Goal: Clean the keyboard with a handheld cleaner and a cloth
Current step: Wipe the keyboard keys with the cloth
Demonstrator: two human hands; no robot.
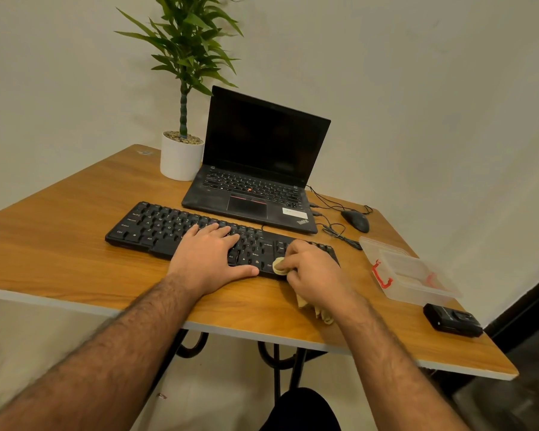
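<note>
The black keyboard (181, 233) lies mid-desk, below the laptop (255, 169). The left hand (210, 255) rests flat on its keys, fingers straight, a released grip steadying it. The right hand (311, 270) pinches a yellowish cloth (279, 265) against the front edge near the Ctrl key. Risk, as I judge it: hard rubbing could lift a keycap or slide the keyboard toward six o'clock, where the desk (59, 247) edge is near. Open room lies at nine o'clock; at three o'clock a plastic box (408, 272) and a small black device (451, 320), possibly the cleaner, crowd the right elbow.
</note>
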